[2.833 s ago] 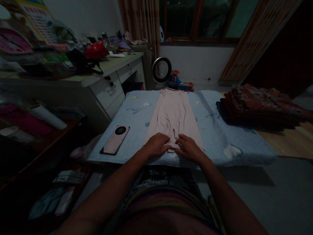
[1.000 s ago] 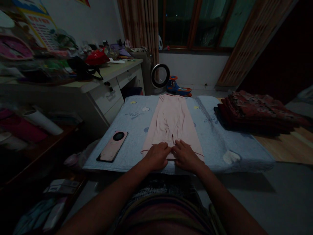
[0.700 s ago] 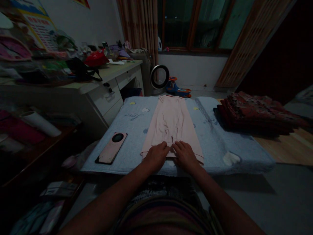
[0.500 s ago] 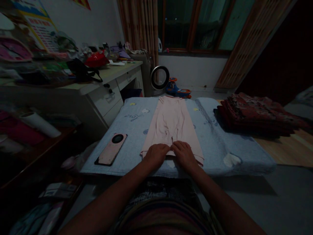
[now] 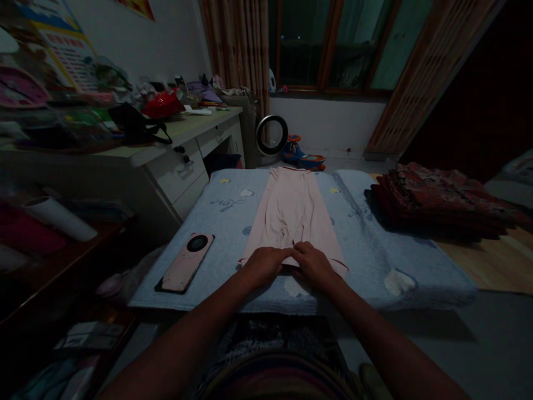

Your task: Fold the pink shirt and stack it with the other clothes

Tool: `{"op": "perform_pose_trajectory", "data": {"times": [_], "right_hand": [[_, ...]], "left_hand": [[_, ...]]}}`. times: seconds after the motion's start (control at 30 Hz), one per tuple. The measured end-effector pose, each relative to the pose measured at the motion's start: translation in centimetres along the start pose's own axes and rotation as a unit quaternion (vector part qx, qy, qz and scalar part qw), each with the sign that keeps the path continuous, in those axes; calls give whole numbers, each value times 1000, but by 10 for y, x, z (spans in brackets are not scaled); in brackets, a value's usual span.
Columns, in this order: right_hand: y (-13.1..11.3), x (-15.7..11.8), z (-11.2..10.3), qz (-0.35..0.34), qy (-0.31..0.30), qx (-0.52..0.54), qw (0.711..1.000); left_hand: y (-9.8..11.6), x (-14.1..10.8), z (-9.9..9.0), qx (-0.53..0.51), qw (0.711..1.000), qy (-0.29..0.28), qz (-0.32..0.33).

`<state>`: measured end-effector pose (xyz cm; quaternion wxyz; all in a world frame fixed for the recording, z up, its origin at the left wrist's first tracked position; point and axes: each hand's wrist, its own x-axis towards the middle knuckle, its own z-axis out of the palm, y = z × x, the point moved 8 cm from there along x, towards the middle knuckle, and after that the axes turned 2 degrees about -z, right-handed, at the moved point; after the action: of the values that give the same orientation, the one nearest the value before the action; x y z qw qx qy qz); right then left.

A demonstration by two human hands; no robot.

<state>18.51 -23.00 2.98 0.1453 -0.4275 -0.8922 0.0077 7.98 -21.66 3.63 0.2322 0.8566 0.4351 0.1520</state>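
A pale pink garment [image 5: 292, 203], perhaps a shirt, lies lengthwise on the blue blanket [image 5: 225, 222], its wide end toward me and a dark-trimmed narrow end far off. My left hand [image 5: 265, 264] is closed on the middle of the near edge, fingers curled around the cloth. Right beside it my right hand [image 5: 311, 265] pinches the same edge, and the thumbs touch or nearly touch. Small creases run through the fabric just beyond my fingers. The fingertips of both hands are partly hidden.
A phone [image 5: 187, 264] with a round camera ring lies left on the blanket. Folded dark red patterned cloth [image 5: 441, 200] is piled at the right. A cluttered desk [image 5: 170, 166] stands to the left. Beyond the bed are a round-framed appliance [image 5: 272, 135] and a blue-orange ride-on toy [image 5: 302, 155].
My hands have drawn slightly closer together at the garment's near edge, with my fingers tucked further around it. The view has shifted a little; the phone and piled cloth stay in place.
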Motion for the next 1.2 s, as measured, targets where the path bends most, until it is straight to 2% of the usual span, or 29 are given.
{"op": "perform_pose_trajectory", "data": {"times": [0.13,0.23,0.33,0.4,0.47,0.53,0.6,0.7,0.8,0.9,1.1,1.2], "right_hand": [[3,6,7,-2,-27,-12,1000],[5,9,9,-6,-46,-4,999],[7,11,9,-7,-56,8,998],[8,11,8,-6,-62,15,998],[8,12,7,-4,-66,17,998],[7,12,5,-4,-67,14,998],[5,12,3,-7,-71,9,997],[3,12,2,-10,-77,1,997],[4,12,3,-8,-73,-7,997],[5,12,4,-11,-62,-10,998],[6,17,-6,-12,-51,3,999],[11,25,-16,2,-52,34,998]], "left_hand": [[1,0,3,-2,1000,-31,-1],[8,1,-4,3,997,-77,15],[12,5,-20,-27,985,-164,41],[7,12,-32,-66,973,-215,46],[-2,28,-47,-96,972,-209,47],[-13,50,-54,-84,981,-164,52],[-19,73,-49,-51,989,-122,69],[-14,99,-25,-27,988,-87,124],[-4,115,0,-11,980,-86,179],[2,121,17,-4,971,-92,221],[-5,125,38,14,968,-126,216],[-10,130,36,-70,966,-162,187]]}}
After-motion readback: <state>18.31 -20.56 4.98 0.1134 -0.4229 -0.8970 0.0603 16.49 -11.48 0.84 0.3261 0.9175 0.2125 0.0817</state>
